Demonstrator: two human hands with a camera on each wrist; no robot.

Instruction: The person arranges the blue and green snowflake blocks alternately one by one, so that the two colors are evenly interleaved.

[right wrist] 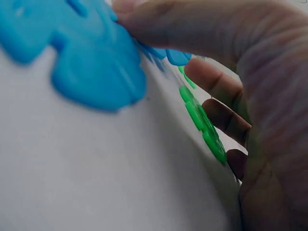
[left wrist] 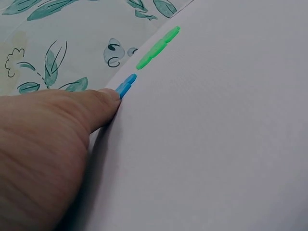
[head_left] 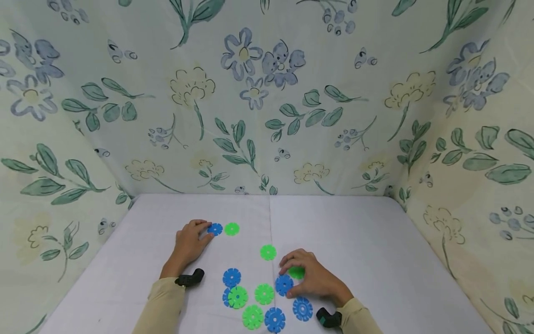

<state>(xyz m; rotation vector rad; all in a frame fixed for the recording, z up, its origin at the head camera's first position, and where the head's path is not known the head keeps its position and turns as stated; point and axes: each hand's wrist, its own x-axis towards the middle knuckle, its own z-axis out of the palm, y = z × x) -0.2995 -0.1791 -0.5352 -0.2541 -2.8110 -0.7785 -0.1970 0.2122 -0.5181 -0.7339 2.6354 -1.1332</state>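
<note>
In the head view my left hand [head_left: 191, 241] pinches the edge of a blue notched plastic disc [head_left: 215, 229] between thumb and fingers; the thumb [left wrist: 108, 98] shows at its edge in the left wrist view. A green notched disc [head_left: 232, 229] lies just right of it. My right hand [head_left: 314, 276] has thumb and index finger around another blue disc [head_left: 284, 285], which lies low at the cloth. Under that palm sits a green disc [right wrist: 204, 125], partly covered by the fingers in the head view. A blue disc [head_left: 302, 309] lies below the right thumb.
Several more discs lie near the front middle, among them a green disc [head_left: 238, 297] overlapping a blue one. A lone green disc [head_left: 268, 252] lies left of the right fingertips. Flower-patterned cloth [head_left: 258, 116] walls the white table [head_left: 354, 222] at back and sides.
</note>
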